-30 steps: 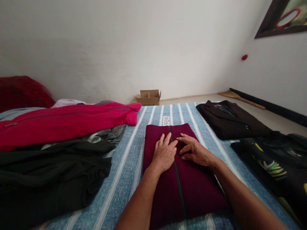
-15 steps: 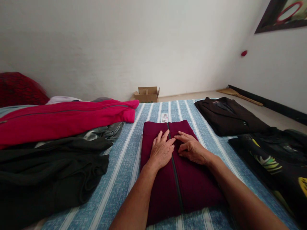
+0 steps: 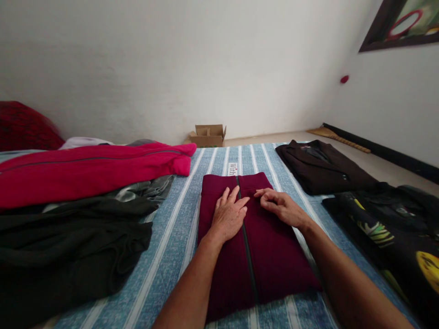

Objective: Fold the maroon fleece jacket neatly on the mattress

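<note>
A maroon zip-up jacket (image 3: 229, 269), folded into a neat rectangle, lies in front of me with its dark zipper running down the middle. My left hand (image 3: 229, 217) rests flat on its upper part, fingers spread and reaching over to the zipper. Just right of the zipper, my right hand (image 3: 279, 205) is at the jacket's upper right with thumb and fingers curled together in a pinch. Whatever is between those fingertips, if anything, is too small to make out.
Blue striped bedding (image 3: 173, 233) lies under everything. On the left are a pink zip garment (image 3: 92, 171) and dark clothes (image 3: 68, 256). To the right sit a folded brown garment (image 3: 318, 169) and a black printed one (image 3: 377, 224). A cardboard box (image 3: 207, 137) stands by the wall.
My right hand has risen slightly and shifted right, its fingers curling into a pinch. The left hand stays flat on the jacket. The view has moved a little.
</note>
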Demonstrator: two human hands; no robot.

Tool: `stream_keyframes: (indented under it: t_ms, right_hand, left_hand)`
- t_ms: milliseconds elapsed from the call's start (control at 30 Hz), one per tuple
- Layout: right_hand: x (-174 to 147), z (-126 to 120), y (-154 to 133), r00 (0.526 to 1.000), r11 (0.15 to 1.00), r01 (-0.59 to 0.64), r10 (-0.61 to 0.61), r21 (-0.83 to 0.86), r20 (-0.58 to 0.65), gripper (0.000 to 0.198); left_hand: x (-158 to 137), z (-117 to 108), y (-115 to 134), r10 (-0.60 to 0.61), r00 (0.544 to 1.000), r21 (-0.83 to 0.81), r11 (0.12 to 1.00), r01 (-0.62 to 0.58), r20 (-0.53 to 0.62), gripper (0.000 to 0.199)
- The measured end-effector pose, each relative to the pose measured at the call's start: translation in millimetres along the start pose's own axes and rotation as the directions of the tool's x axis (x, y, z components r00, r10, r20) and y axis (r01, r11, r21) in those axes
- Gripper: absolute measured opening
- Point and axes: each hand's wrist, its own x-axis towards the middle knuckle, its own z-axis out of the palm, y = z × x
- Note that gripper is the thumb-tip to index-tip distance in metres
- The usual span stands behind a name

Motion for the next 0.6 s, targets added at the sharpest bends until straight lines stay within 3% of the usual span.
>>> stream_keyframes:
  t_ms: [133,267,400,500,600]
  right_hand:
    - [-6,-7,-15,0.995,0.986,-0.067,0.078,0.149,-0.068,0.028]
    - [-29,-8,-41,0.995,0.981,-0.07,0.082,0.179,-0.062,0.026]
    - [-74,3,-73,0.983,0.976,-0.117,0.086,0.185,0.165,0.027]
    - [-115,14,-93,0.929,0.964,-0.176,0.096,0.198,0.358,0.028]
    - [-163,17,-104,0.881,0.954,-0.273,0.198,0.121,0.43,0.03]
  left_hand:
    - [0,1,0,0.001,1.0,0.006,1.0,-0.001,-0.015,0.04]
    - [0,2,0,-0.002,1.0,0.007,1.0,0.002,-0.031,0.039]
    - [1,3,0,-0.012,0.999,0.007,1.0,0.012,-0.03,0.038]
    - [3,3,0,-0.006,0.999,0.007,1.0,0.006,-0.034,0.038]
    - [5,3,0,0.005,0.999,0.009,1.0,-0.004,-0.043,0.039]
